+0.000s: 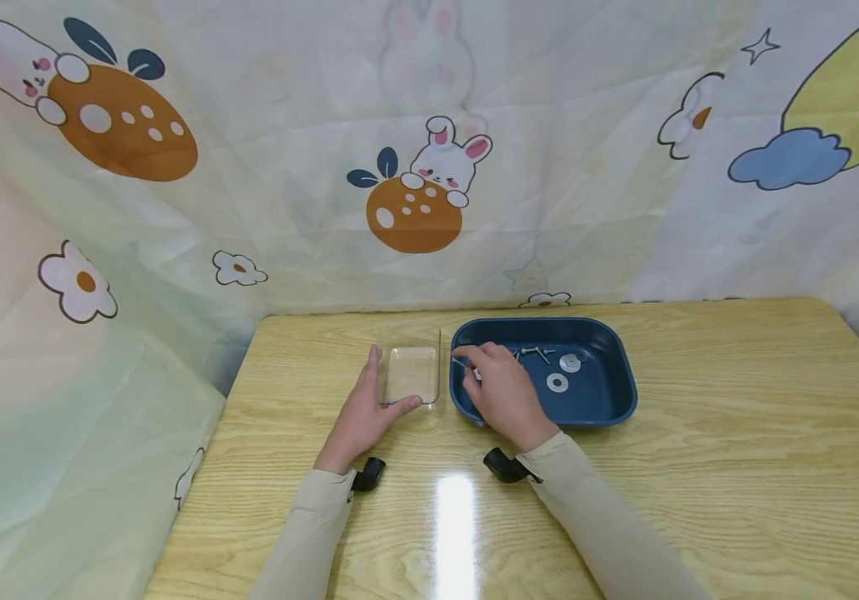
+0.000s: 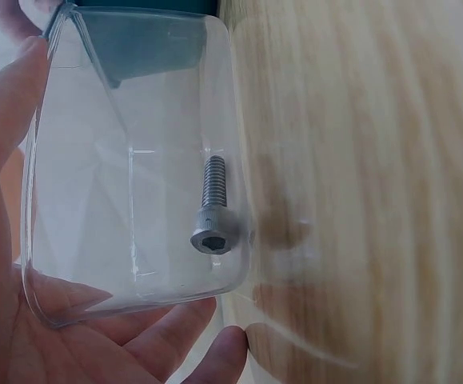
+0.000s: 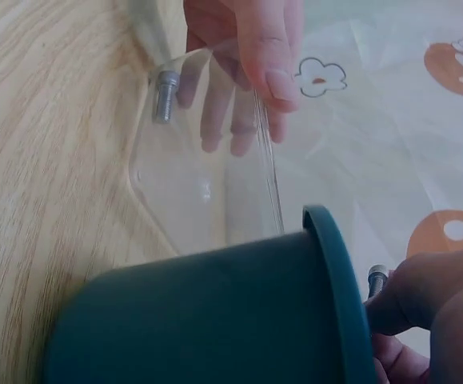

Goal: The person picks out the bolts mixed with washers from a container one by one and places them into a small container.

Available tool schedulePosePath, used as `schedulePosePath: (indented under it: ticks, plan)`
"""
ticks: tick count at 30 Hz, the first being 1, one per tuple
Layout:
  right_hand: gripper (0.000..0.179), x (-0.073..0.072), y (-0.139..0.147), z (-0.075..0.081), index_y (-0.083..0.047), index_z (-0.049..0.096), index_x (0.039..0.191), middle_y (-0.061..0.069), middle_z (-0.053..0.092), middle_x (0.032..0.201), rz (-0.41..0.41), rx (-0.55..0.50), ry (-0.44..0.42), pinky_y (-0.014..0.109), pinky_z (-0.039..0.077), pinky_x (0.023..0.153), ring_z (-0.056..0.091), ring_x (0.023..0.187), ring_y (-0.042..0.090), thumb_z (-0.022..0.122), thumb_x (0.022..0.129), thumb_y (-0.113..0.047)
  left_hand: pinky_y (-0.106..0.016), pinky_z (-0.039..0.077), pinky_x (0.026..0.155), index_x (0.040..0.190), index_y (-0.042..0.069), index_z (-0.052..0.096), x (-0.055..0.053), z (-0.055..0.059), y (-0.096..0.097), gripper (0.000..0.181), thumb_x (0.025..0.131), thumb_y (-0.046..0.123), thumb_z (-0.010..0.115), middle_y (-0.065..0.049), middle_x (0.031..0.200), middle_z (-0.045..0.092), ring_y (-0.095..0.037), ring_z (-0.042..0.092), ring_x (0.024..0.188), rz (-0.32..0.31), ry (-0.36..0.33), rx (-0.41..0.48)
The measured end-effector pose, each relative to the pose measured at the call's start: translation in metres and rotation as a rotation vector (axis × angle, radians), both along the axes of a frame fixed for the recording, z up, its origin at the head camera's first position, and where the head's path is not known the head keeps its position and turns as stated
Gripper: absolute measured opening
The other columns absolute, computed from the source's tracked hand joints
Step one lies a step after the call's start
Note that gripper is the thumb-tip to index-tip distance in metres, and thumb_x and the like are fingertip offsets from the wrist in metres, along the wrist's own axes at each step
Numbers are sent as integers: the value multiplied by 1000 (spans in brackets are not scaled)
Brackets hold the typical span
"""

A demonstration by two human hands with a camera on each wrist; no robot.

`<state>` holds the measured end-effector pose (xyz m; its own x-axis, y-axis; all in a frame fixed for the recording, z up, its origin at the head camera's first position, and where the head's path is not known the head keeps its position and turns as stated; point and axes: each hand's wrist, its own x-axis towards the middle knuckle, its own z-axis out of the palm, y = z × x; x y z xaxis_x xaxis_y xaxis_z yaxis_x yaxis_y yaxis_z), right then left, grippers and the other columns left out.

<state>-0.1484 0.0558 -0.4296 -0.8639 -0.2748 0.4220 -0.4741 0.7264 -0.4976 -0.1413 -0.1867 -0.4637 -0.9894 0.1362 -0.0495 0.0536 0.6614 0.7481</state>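
Observation:
My right hand [image 1: 502, 390] pinches a socket head bolt [image 3: 377, 280] between thumb and fingertips, just above the left rim of a blue tray [image 1: 627, 392]. To its left, a clear plastic box [image 1: 412, 392] stands on the table, open side up. My left hand [image 1: 363, 417] holds this box, thumb along the near side and fingers spread along the left wall. One socket head bolt [image 2: 213, 208] lies on the bottom of the box in the left wrist view. Inside the tray are flat washers [image 1: 557, 382] and several bolts [image 1: 541, 354], partly hidden by the right hand.
Both things stand on a wood-grain table [image 1: 736, 433], with the box close beside the tray. A printed cloth [image 1: 309, 208] hangs behind the table and along its left. Black wrist mounts [image 1: 506, 465] sit at both sleeves.

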Motion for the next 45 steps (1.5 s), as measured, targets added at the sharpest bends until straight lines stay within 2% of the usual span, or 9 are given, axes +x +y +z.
schedulePosePath:
  ticks: [7,17,27,45]
  plan:
    - [26,0,-7,1,-11,71,120,5,63,94,38,37,-17,31,47,63,51,76,18,67,95,-5,-57,23,117,163,16,-5,0,-1,0,114,88,59,71,-2,168,8,-32,16,151,-3,-2,-9]
    - [25,-2,-19,2,-14,74,117,5,64,94,55,60,-10,32,50,62,57,83,20,64,95,-5,-58,25,117,163,16,-4,-1,-1,0,115,87,59,71,-4,168,10,-33,18,151,4,-1,-10]
    - [23,-5,-27,-1,-13,74,116,6,65,98,77,55,-18,33,53,69,58,88,21,66,96,-5,-57,24,117,163,16,-3,0,-2,1,114,88,57,72,-2,168,10,-32,16,151,10,2,-10]
    - [16,-11,-42,-2,-11,77,107,4,66,96,81,122,-4,32,55,69,60,90,21,66,96,-8,-58,24,117,163,15,-1,-1,-1,0,114,87,55,73,-5,168,12,-34,18,151,15,10,-7]
